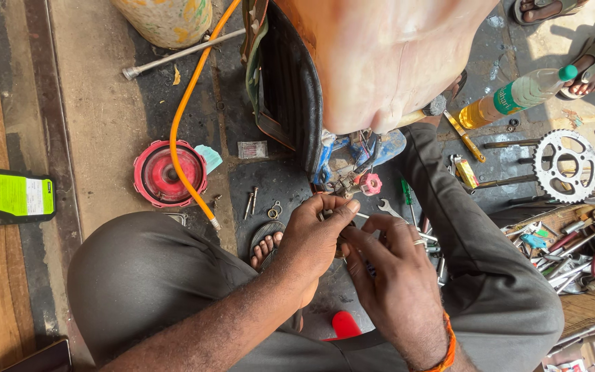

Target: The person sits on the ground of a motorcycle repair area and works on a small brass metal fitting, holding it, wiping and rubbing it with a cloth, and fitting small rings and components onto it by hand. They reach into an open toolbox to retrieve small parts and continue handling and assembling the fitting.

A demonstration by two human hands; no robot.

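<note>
Down between our knees, our left hand (311, 238) and right hand (397, 275) meet fingertip to fingertip, both pinched closed on a small metal part (341, 246) that is mostly hidden, so we cannot tell what it is. It sits just above the floor, near the pink valve (368, 184) and a spanner (388, 208). An orange hose (186, 110) runs past the red cap (169, 172) to our left; a sprocket (565, 166) lies off right.

Both forearms reach in from the lower edge and meet between the bent knees. The left hand (315, 241) curls, thumb and forefinger pinched. The right hand (394, 275) faces it, fingers bent, fingertips touching.
</note>
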